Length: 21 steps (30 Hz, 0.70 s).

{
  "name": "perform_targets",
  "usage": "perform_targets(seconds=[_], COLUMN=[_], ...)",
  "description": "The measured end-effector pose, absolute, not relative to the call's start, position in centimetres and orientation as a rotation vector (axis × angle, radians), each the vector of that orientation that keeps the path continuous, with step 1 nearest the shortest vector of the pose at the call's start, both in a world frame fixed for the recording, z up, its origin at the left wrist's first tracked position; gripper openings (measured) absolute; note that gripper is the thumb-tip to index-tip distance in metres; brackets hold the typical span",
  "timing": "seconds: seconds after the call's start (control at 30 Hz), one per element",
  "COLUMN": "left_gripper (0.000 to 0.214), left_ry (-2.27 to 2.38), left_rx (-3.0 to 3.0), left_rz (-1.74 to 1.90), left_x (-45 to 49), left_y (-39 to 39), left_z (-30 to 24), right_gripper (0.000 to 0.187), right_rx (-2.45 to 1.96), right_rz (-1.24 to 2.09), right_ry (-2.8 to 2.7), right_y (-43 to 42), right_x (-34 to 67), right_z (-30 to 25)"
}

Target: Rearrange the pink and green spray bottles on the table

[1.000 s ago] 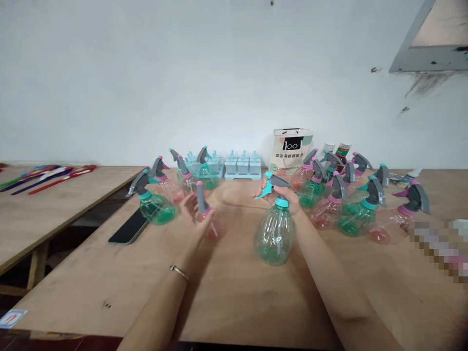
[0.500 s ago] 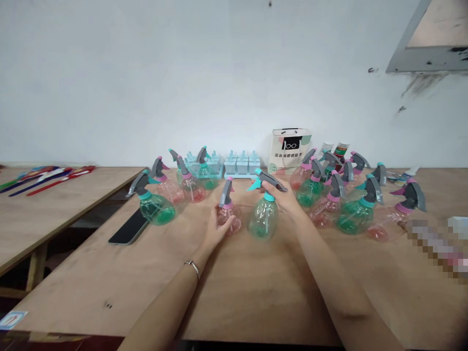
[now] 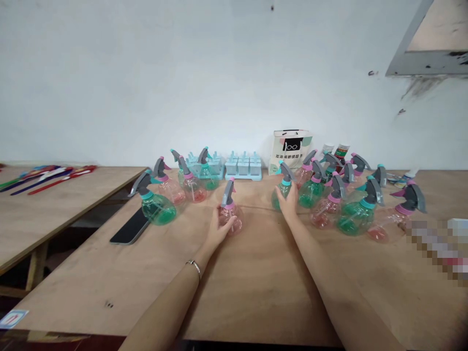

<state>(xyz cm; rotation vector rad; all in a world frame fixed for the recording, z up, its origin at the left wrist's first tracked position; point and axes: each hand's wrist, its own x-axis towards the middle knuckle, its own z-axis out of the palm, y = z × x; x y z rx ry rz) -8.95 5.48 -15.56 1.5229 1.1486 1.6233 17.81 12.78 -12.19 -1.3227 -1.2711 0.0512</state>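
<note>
My left hand (image 3: pixel 218 230) is wrapped round the base of a small pink spray bottle (image 3: pixel 231 215) with a grey trigger, which stands upright on the wooden table (image 3: pixel 256 282). My right hand (image 3: pixel 288 204) rests against a green spray bottle (image 3: pixel 282 191) with a teal collar, standing at the left edge of a cluster of pink and green spray bottles (image 3: pixel 343 200). The fingers lie along the bottle's side.
More spray bottles (image 3: pixel 168 190) stand at the left, beside a black phone (image 3: pixel 130 227). Light-blue ice-pop moulds (image 3: pixel 243 165) and a white printed box (image 3: pixel 290 148) line the wall. A second table (image 3: pixel 44 204) with coloured sticks is at the left.
My right hand carried the green bottle away from me and to the right, setting it down by the cluster. My left hand stood the pink bottle upright on the table and still holds it.
</note>
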Motion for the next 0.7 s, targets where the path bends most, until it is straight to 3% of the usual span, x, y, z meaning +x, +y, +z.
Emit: perform_targets(seconds=[0.1,0.2,0.47,0.7], left_gripper=[0.058,0.058,0.060,0.059], left_ry=[1.156,1.162,1.137,1.151], left_rx=[1.540,1.547,1.523,1.548], left_rz=[1.618,1.605,1.599,1.581], left_x=[-9.0,-9.0,-9.1,-9.1], left_y=[5.4,5.4,5.4,5.3], left_z=[-15.5,-15.6,-15.7,-15.6], right_gripper=[0.082,0.081,0.028,0.035], right_rx=[-1.447,-1.600,-1.611,-1.583], right_rz=[-0.049,-0.095,-0.018,0.035], right_ry=[-1.373,-1.303,-1.362,-1.399], right_y=[13.5,14.1,14.7,15.1], right_x=[18.0,18.5,19.5,19.4], right_z=[-14.4,-15.6,-15.9,-16.3])
